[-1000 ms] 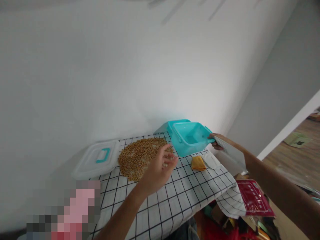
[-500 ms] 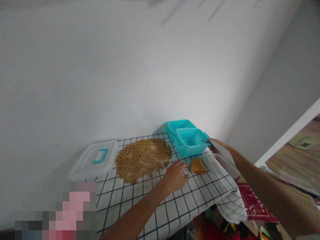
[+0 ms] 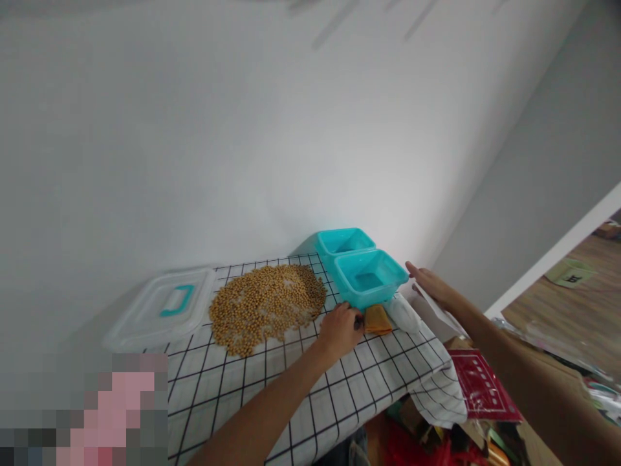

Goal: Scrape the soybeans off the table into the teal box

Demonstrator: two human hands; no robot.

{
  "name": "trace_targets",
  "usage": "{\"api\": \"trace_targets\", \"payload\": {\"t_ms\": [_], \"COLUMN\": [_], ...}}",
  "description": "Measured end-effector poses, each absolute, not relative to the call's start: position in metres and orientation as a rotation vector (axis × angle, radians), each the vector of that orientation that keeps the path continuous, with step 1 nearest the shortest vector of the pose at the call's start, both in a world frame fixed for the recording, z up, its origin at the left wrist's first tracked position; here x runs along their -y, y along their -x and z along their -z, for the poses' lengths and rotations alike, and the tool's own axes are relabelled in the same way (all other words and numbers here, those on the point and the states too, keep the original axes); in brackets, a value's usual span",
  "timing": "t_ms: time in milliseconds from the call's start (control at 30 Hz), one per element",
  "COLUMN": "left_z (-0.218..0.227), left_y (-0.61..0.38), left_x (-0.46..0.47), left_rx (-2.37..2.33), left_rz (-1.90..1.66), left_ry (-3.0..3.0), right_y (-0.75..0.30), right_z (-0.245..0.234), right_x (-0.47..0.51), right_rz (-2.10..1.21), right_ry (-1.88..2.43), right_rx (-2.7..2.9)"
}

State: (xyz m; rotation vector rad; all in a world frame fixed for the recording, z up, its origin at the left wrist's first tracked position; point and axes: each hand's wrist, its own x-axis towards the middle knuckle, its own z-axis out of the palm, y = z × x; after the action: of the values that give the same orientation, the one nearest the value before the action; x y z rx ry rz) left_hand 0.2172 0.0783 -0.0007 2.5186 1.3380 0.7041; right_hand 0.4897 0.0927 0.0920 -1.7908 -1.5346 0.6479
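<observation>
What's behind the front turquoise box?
Another turquoise box stands behind it, near the wall. You can see its rim and some of its inside. The front box covers part of its lower side, so that's hidden.

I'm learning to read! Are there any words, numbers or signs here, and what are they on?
No text can be read for sure.
Red packet: pale marks, too small and blurred to read.
Greenish thing on the floor: dark marks, too blurred to read.
Front teal container: no writing that I can see.
</observation>
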Motion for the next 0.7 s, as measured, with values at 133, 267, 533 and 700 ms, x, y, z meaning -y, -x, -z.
{"api": "trace_targets", "payload": {"t_ms": [133, 267, 533, 700], "left_z": [0.001, 0.001, -0.010, -0.017], "left_y": [-0.219, -0.225, -0.192, -0.152], "left_x": [-0.074, -0.072, -0.082, -0.088], "left_rx": [-1.355, -1.382, -1.346, -1.372], "left_rz": [-0.694, -0.660, -0.491, -0.413], "left_ry": [-2.556, -2.601, -2.767, -2.849], "right_y": [-0.472, -0.432, -0.414, -0.413], "right_z": [-0.071, -0.043, -0.024, -0.017], "right_x": [-0.062, -0.033, -0.033, -0.029], "right_rz": [-0.694, -0.674, -0.570, -0.510], "right_ry": [1.829, 1.791, 1.847, 1.895], "right_rx": [1.683, 2.013, 2.153, 2.145]}}
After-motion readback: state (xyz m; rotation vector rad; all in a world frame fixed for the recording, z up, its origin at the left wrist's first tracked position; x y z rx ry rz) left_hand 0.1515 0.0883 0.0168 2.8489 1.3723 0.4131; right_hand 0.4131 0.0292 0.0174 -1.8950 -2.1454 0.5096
